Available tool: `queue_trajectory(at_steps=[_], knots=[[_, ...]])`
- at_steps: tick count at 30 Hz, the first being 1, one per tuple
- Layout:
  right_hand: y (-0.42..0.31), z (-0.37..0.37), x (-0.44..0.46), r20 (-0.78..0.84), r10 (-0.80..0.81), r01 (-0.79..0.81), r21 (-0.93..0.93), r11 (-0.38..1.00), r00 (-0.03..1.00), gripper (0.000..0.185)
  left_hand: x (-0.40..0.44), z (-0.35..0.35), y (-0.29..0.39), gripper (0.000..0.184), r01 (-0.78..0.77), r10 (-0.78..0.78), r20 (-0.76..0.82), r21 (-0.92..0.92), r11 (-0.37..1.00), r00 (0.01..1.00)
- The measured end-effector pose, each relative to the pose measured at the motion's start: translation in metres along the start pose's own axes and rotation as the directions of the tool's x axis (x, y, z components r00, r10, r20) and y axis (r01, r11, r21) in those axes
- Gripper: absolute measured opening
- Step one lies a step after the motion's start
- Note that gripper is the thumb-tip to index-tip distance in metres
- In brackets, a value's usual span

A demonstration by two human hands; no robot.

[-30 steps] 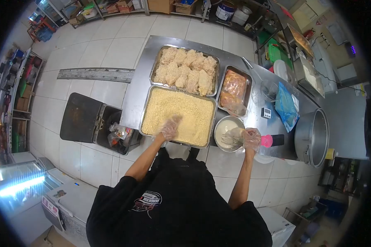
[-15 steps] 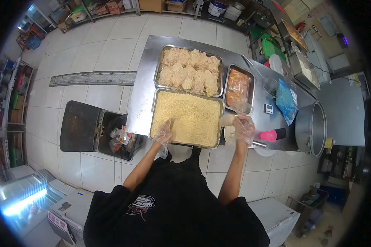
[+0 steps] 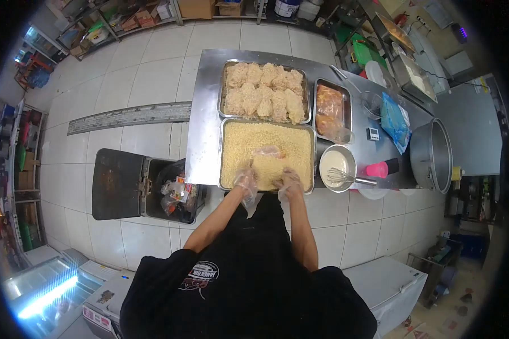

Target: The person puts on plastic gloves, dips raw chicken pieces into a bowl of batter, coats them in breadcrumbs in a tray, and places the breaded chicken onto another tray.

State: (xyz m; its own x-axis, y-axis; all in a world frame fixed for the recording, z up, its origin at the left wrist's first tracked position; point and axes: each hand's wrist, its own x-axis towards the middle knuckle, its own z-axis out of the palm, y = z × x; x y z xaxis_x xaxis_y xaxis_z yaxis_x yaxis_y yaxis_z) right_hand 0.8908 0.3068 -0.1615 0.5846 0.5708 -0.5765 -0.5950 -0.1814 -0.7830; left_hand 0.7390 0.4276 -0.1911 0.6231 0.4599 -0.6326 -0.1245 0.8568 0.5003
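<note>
A steel tray [image 3: 224,158] of yellowish breadcrumbs lies at the table's front edge. Within it is a raw meat piece [image 3: 270,151], pale and pinkish, partly covered by crumbs. My left hand [image 3: 246,181], in a clear plastic glove, is at the crumbs just below the meat's left side, with fingers extended. My right hand [image 3: 290,185], gloved too, has its fingers down in the crumbs to the right; they are blurred and partly hidden. To the right stands a bowl [image 3: 352,161] of pale batter with a whisk [image 3: 345,177] resting in it.
Behind the crumbs, another tray [image 3: 222,90] carries several breaded pieces. A smaller tray [image 3: 350,107] of raw marinated meat stands right of it. Farther right are a timer [image 3: 372,134], a blue bag [image 3: 394,124] and a large pot [image 3: 434,155]. An open bin [image 3: 147,192] stands left of the table.
My right hand has moved left from the batter bowl into the crumb tray. The meat piece now lies in the crumbs. My left hand has shifted right, and the camera view has moved slightly.
</note>
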Motion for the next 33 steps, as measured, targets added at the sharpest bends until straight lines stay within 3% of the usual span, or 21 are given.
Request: queue_trajectory(at_steps=[1,3,4,6,8,9,10,11,12,14,16,18,20,23,24,26,27,29,31,32,33], knots=[[-0.007,0.012,0.002,-0.048,0.008,0.002,0.205,0.979,0.999,0.022,-0.014,0.021,0.018,0.049,0.002,0.004,-0.054,0.108,0.994,0.999],[-0.029,0.014,-0.009,-0.038,-0.037,0.042,0.14,0.989,0.999,0.023,-0.016,0.038,0.028,0.053,0.004,0.019,-0.107,0.211,0.978,0.994],[-0.033,0.015,-0.017,-0.032,-0.061,0.064,0.078,0.995,0.998,0.024,-0.019,0.04,0.025,0.031,-0.124,0.146,-0.138,0.156,0.98,0.98],[-0.003,0.004,0.008,0.1,0.049,-0.051,0.01,0.999,0.994,0.023,-0.021,0.036,0.021,0.019,-0.244,0.261,-0.182,0.111,0.964,0.948],[0.0,0.007,0.011,0.227,0.156,-0.142,-0.074,0.987,0.961,0.021,0.016,0.01,0.0,0.032,-0.064,0.082,-0.148,0.125,0.99,0.986],[-0.015,0.028,-0.003,0.137,0.001,-0.004,0.02,1.0,0.991,0.022,0.039,-0.005,-0.011,0.038,-0.007,0.025,-0.134,0.132,0.991,0.991],[-0.026,0.041,-0.011,0.032,-0.143,0.139,0.1,0.985,0.989,0.022,0.068,-0.026,-0.029,0.048,-0.427,0.527,0.084,0.699,0.573,0.846],[-0.022,0.024,0.006,0.036,-0.14,0.136,0.099,0.986,0.989,0.022,0.068,-0.024,-0.026,0.053,-0.527,0.62,0.315,0.829,0.189,0.719],[-0.004,-0.008,0.037,0.018,-0.512,0.485,-0.346,0.803,0.859,0.028,0.066,-0.022,-0.022,0.059,-0.52,0.664,0.522,0.823,-0.228,0.535],[-0.005,-0.017,0.048,0.164,-0.772,0.63,-0.692,0.353,0.614,0.036,0.012,0.025,0.03,0.069,-0.373,0.605,0.455,0.889,-0.266,0.653],[-0.056,0.026,0.027,-0.018,-0.584,0.337,-0.803,0.492,0.811,0.061,0.029,0.023,0.019,0.069,-0.35,0.62,0.49,0.872,-0.343,0.613],[-0.055,0.049,0.034,0.002,-0.529,0.354,-0.744,0.566,0.849,0.069,0.055,0.013,-0.004,0.069,-0.322,0.633,0.526,0.85,-0.418,0.568],[-0.059,0.053,0.04,0.023,-0.471,0.36,-0.677,0.642,0.882,0.078,0.068,-0.003,-0.032,0.07,-0.233,0.286,0.366,0.883,-0.408,0.886],[-0.077,0.038,0.043,0.082,-0.334,0.284,-0.732,0.62,0.939,0.081,0.058,0.0,0.003,0.071,-0.332,0.211,0.417,0.879,-0.344,0.884],[-0.1,0.032,0.032,0.151,-0.284,0.291,-0.778,0.557,0.947,0.077,0.047,-0.001,0.011,0.071,-0.33,0.209,0.415,0.878,-0.346,0.885],[-0.122,0.033,0.019,0.21,-0.224,0.297,-0.82,0.489,0.952,0.073,0.021,-0.002,0.024,0.071,-0.444,0.479,0.685,0.724,-0.528,0.549],[-0.125,0.034,0.017,0.247,-0.297,0.354,-0.849,0.392,0.922,0.066,0.005,0.004,0.034,0.071,-0.446,0.476,0.684,0.725,-0.524,0.553],[-0.115,0.036,0.01,0.279,-0.357,0.39,-0.874,0.289,0.891,0.059,-0.024,0.016,0.048,0.073,-0.212,0.377,0.314,0.934,-0.288,0.871],[-0.096,0.045,0.005,0.505,-0.482,0.563,-0.826,-0.028,0.716,0.046,-0.015,0.001,0.029,0.073,-0.206,0.383,0.339,0.914,-0.349,0.859],[-0.08,0.032,0.013,0.502,-0.485,0.561,-0.828,-0.03,0.716,0.046,0.005,-0.022,0.008,0.073,-0.165,0.403,0.385,0.86,-0.482,0.83],[-0.056,0.01,0.026,0.223,-0.404,0.413,-0.772,0.483,0.887,0.045,0.034,-0.053,-0.017,0.073,-0.038,0.422,0.447,0.72,-0.693,0.789]])
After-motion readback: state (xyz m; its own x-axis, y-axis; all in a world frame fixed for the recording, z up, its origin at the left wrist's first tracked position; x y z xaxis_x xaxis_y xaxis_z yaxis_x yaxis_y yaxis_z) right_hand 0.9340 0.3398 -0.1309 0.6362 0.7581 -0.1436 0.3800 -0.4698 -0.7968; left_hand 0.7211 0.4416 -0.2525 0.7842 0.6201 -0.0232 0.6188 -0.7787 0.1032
